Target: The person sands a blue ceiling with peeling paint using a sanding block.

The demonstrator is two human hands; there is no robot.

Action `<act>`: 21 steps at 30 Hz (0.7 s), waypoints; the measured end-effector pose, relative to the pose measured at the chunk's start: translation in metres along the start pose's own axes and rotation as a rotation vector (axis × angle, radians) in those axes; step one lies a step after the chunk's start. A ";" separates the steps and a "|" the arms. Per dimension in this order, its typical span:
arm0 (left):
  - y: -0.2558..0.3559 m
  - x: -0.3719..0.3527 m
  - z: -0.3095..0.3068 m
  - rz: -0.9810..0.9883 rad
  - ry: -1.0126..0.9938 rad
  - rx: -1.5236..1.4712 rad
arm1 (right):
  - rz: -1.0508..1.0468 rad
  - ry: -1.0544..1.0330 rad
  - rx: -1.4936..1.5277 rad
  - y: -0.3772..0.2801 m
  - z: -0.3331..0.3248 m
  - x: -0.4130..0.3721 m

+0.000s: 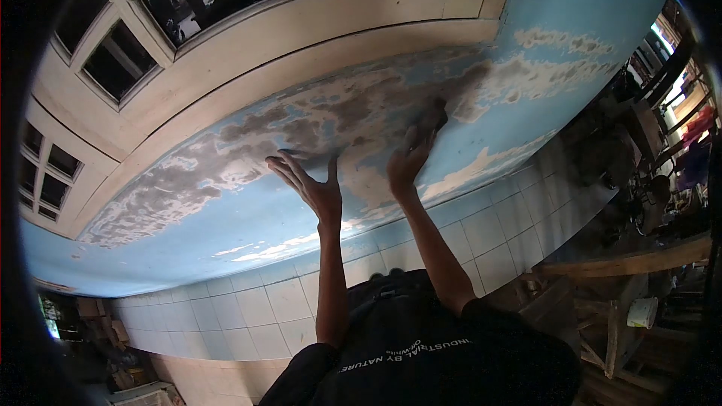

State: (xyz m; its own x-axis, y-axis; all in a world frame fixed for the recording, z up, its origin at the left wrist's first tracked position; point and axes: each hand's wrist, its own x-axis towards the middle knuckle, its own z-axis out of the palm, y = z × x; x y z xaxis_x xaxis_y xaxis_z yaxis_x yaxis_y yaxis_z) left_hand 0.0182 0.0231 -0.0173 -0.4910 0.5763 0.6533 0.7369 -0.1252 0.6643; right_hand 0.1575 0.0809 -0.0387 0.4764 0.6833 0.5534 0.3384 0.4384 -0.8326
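Blue paint on the wall [278, 214] is worn away in a long band of white and grey-brown patches [353, 109] under the window frame. My left hand [310, 189] is raised to this band with its fingers spread, fingertips at the lower edge of a grey patch, holding nothing. To its right, my right hand [408, 162] has its fingers closed round a dark, flat, blurred piece [431, 115] that looks like sandpaper. That piece lies against the bare patches, and its exact kind is smeared by motion.
Cream window frames [301, 26] with dark panes run above the patches. White tiles [263, 307] cover the wall's lower part. At the right are a wooden bench edge [639, 258], a white tub [641, 313] and cluttered shelving. Boxes [101, 308] stand at far left.
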 end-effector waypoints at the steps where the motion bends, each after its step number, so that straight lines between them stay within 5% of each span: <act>1: 0.000 0.000 0.002 0.003 0.008 0.010 | 0.020 0.004 -0.034 0.002 0.005 -0.005; 3: -0.001 0.000 0.005 0.015 0.021 0.003 | 0.040 0.015 -0.072 -0.007 0.007 -0.014; 6: -0.001 -0.001 0.003 0.024 0.031 0.014 | -0.256 -0.107 -0.108 -0.023 0.003 -0.021; 21: -0.004 0.001 -0.005 0.065 -0.004 0.004 | -0.215 0.019 -0.017 -0.009 -0.008 0.008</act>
State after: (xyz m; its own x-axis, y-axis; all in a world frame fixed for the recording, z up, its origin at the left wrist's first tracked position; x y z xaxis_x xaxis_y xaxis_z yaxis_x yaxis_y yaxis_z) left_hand 0.0123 0.0205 -0.0179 -0.4402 0.5706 0.6933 0.7691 -0.1589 0.6191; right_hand 0.1649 0.0779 -0.0269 0.4070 0.5640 0.7185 0.4474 0.5627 -0.6951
